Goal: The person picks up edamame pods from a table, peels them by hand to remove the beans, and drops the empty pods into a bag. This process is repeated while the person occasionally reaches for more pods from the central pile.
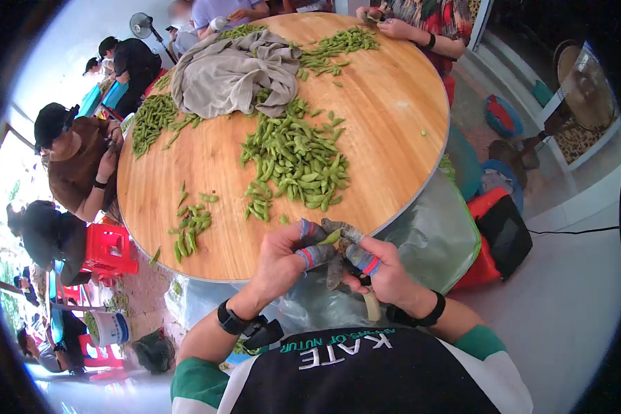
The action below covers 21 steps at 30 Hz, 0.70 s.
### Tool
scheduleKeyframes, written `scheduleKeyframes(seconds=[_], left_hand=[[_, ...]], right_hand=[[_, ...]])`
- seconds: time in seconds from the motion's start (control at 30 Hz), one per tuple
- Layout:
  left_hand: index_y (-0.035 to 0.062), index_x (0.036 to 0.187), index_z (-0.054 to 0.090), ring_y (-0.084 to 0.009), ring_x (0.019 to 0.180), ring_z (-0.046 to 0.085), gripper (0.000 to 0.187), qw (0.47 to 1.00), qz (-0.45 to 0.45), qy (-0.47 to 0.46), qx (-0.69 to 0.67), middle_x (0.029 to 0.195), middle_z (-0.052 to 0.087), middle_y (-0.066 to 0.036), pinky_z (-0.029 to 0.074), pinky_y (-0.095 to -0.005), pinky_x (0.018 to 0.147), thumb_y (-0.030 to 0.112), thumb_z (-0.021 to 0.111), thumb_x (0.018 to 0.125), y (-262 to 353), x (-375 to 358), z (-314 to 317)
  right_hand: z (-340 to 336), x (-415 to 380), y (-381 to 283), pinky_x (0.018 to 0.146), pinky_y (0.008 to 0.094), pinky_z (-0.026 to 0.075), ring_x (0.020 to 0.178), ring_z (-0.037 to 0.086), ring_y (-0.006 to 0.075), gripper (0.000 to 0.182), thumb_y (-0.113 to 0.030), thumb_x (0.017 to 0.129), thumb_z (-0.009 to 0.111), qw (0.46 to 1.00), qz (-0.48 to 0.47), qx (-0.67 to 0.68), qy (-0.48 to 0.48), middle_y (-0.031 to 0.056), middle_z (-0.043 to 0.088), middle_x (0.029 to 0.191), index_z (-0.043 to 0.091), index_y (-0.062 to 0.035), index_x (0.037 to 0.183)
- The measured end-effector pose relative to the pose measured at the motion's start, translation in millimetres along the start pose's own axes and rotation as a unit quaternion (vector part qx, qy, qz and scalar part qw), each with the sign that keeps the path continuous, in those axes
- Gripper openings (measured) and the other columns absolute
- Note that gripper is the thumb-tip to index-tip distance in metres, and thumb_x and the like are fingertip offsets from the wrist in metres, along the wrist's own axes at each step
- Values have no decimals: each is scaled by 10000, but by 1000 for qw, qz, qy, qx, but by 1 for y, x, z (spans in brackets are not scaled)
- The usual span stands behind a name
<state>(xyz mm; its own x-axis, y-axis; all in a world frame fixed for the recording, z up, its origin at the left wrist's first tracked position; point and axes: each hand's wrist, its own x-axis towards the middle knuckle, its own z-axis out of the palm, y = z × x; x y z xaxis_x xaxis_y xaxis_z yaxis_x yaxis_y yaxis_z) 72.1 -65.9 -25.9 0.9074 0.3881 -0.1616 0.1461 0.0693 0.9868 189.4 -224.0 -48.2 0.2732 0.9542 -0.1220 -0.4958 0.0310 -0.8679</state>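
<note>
A green soybean pod (330, 238) is pinched between the fingertips of my two hands, just off the near edge of the round table. My left hand (283, 255) grips it from the left, with worn grey finger covers on the thumb and finger. From the right, my right hand (386, 269) closes its covered fingertips on the pod's other end. Below the right palm a pale, handle-like strip (372, 306) sticks out. Past my hands lies a large heap of pods (297, 165), with a smaller group of pods (191, 231) to the left.
A grey cloth (234, 72) lies bunched on the wooden table (386, 138), with more pods around it. Other people sit at the far and left sides. A clear plastic bag (435, 241) hangs at the right edge. Red stools (108, 248) and a white bucket (109, 328) stand left.
</note>
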Motion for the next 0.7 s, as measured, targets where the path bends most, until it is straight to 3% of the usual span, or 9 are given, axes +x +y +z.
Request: scheduleKeyframes(seconds=[0.2,0.33,0.5,0.53,0.57,0.6,0.63,0.67,0.7], left_hand=[[4,988,641,-60,763,566,162,999,37,11,-28,861,646,2,470,-218,668,45,660,833,-8,-3,0],[19,976,644,-55,665,535,156,988,-23,-10,-150,848,640,1,430,-202,583,62,664,828,-16,0,-6],[-5,962,628,-73,646,545,144,930,-62,-116,-343,849,637,-2,432,-243,524,66,653,840,-18,6,-8],[-12,949,615,-110,641,560,166,988,18,-52,-143,819,628,-21,436,-269,516,61,665,808,-14,3,-3],[-20,937,602,-146,635,575,192,993,96,16,63,790,619,-39,441,-296,508,56,676,777,-9,1,0],[-20,937,602,-146,635,575,192,993,95,15,63,790,619,-39,441,-296,508,56,676,777,-7,1,-1],[-13,928,590,-196,639,581,232,946,217,29,239,761,594,-66,450,-319,524,46,684,725,-5,0,-4],[-7,919,579,-246,644,586,275,854,327,41,403,732,569,-92,459,-343,540,37,692,672,-4,-1,-5],[-7,919,579,-246,644,586,275,854,326,42,403,732,569,-92,459,-343,540,37,692,672,0,-4,-4]], right_hand=[[3,0,-1,416,198,305,466,405,39,362,-146,969,410,995,-56,-86,21,-4,516,616,489,-67,1313],[-3,3,3,410,200,301,465,400,40,363,-137,967,420,996,-47,-75,14,-4,514,611,491,-62,1314],[-2,3,-9,381,205,295,455,398,64,296,-176,971,415,993,60,103,-20,48,552,673,547,-30,1191],[-2,5,-8,381,205,295,455,398,64,296,-176,971,415,993,60,103,-19,48,552,673,547,-30,1191],[-4,6,-7,373,207,293,450,395,73,303,-217,974,389,985,88,148,-8,58,548,676,555,-32,1148],[-5,7,-6,365,209,291,445,393,83,326,-259,977,363,974,116,192,5,68,545,678,563,-34,1104],[-4,7,-6,365,209,291,445,393,83,326,-259,977,363,974,117,193,5,68,545,678,563,-34,1104],[-3,8,-8,360,211,286,443,391,89,351,-289,975,343,967,142,211,6,67,534,669,564,-41,1088],[-2,9,-9,354,214,280,441,389,94,378,-319,973,323,959,167,228,6,67,524,660,565,-47,1071]])
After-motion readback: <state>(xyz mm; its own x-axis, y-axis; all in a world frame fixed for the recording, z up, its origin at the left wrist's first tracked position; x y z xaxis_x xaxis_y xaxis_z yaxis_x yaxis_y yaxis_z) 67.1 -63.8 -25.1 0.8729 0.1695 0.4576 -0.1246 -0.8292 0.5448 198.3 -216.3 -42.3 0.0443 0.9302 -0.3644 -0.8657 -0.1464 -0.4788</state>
